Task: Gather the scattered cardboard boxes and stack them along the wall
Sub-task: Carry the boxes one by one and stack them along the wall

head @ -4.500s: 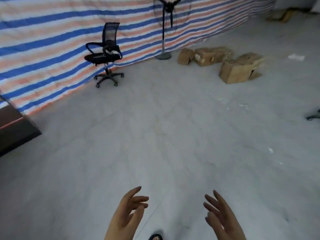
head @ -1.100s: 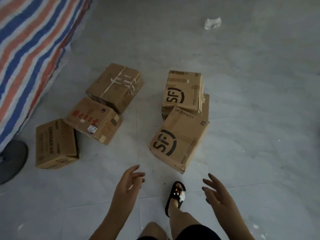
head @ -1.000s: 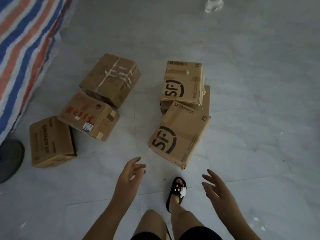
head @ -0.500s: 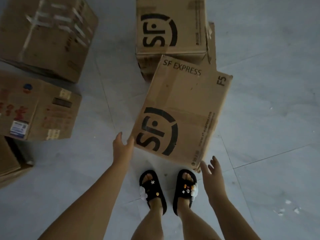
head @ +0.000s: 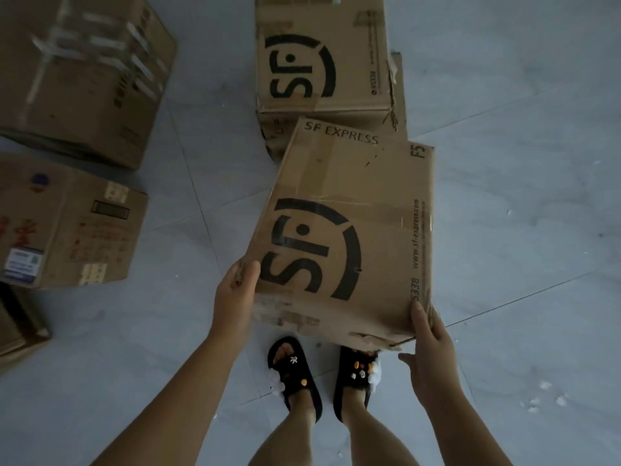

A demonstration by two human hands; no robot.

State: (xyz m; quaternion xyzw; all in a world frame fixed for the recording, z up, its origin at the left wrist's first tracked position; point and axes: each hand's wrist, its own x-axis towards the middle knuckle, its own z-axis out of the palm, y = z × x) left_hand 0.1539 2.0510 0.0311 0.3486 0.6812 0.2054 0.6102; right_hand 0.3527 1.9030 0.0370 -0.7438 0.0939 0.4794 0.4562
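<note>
Head view: near box (head: 342, 237), tilted against second box (head: 322, 62) behind it, gripped at near corners by left hand (head: 235, 297) and right hand (head: 430, 348); lifting step, carry to wall next.

Bare floor (head: 524, 203) is lying open to the right. Stacked SF boxes (head: 322, 62) are blocking ahead; three boxes (head: 70, 213) are crowding the left.

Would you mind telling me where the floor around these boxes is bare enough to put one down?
Bare floor lies right of the held SF box, and a strip separates it from the labelled box. It is crowded behind, against the second SF box.
</note>
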